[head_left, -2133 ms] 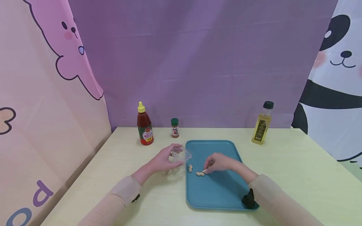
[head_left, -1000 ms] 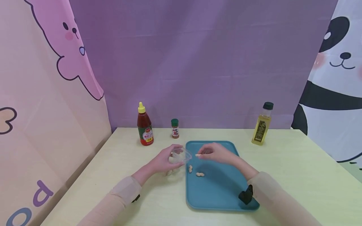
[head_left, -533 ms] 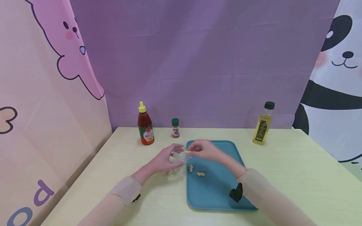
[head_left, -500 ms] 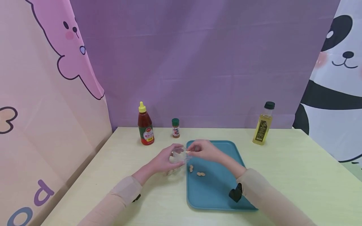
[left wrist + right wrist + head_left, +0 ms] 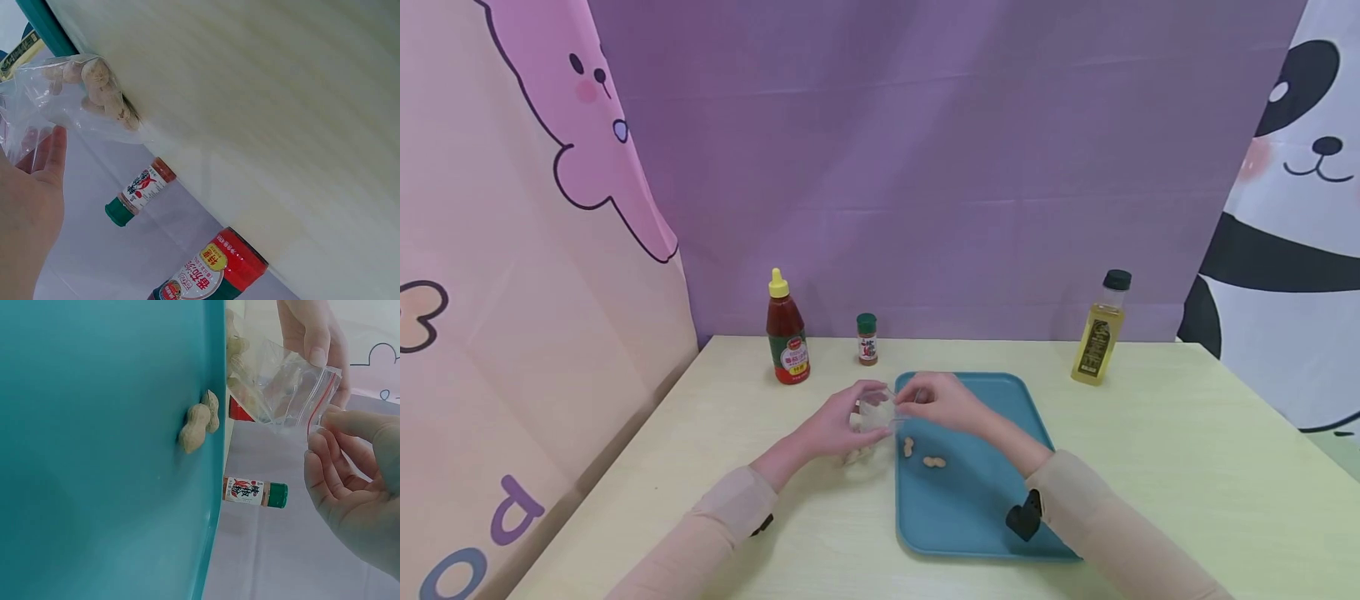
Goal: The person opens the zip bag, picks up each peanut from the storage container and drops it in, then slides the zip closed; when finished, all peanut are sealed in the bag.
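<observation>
My left hand [image 5: 838,423] grips a clear zip-lock bag [image 5: 876,415] beside the left edge of a blue tray [image 5: 992,500]. Several peanuts [image 5: 97,78] lie in the bag's lower part, in the left wrist view. My right hand [image 5: 946,402] is at the bag's mouth; in the right wrist view its thumb and forefinger pinch the edge by the red zip strip [image 5: 322,403]. No peanut shows in those fingers. Two peanuts remain on the tray: one peanut [image 5: 934,462] lies sideways, another peanut [image 5: 908,447] stands close to the left rim.
Behind the bag stand a ketchup bottle [image 5: 787,346] with a yellow cap and a small green-capped spice jar [image 5: 867,342]. An oil bottle [image 5: 1098,337] is at the back right. A purple cloth [image 5: 955,167] hangs behind the table.
My right hand has picked a peanut off the tray and carried it up and left to the bag's mouth; that peanut is out of sight now. My left hand has stayed with the bag.
</observation>
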Tool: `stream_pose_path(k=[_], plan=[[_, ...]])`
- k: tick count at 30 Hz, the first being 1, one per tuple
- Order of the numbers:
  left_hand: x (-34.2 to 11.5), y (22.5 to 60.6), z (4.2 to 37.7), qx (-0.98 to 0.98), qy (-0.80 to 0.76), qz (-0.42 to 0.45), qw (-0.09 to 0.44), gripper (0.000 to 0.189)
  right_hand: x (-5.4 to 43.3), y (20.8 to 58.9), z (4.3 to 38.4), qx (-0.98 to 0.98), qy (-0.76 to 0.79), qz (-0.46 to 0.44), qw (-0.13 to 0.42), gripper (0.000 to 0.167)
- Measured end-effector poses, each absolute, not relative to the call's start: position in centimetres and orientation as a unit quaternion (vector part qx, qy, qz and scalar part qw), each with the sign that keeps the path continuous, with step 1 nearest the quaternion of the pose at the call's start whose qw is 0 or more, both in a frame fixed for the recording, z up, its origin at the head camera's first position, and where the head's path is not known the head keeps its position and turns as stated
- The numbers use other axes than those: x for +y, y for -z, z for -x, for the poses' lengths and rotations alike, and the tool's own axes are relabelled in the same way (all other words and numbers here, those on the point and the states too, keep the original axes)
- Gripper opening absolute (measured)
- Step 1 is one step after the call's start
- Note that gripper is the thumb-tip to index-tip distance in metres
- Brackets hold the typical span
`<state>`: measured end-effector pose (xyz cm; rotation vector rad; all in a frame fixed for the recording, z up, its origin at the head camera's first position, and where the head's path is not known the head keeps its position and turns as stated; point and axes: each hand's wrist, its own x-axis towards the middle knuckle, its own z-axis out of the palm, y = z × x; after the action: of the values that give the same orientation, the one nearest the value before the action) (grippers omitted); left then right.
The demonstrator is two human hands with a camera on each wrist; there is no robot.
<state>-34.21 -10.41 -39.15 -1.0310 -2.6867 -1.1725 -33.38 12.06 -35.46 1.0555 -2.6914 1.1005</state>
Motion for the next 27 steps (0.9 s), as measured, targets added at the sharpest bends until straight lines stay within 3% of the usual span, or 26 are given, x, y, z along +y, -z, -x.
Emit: stream_pose_path(k=[19, 27], plan=[[-10.4, 39.1, 34.3, -0.862, 0.382, 0.333, 0.011, 0.068, 15.1, 36.1, 33.2, -0.885, -0.325, -0.335, -0.001, 0.022], [-10.3, 38.9, 34.1, -0.864, 0.377, 0.333, 0.008, 0.067, 16.0, 37.1, 33.4, -0.89, -0.285, -0.349, -0.074, 0.028]])
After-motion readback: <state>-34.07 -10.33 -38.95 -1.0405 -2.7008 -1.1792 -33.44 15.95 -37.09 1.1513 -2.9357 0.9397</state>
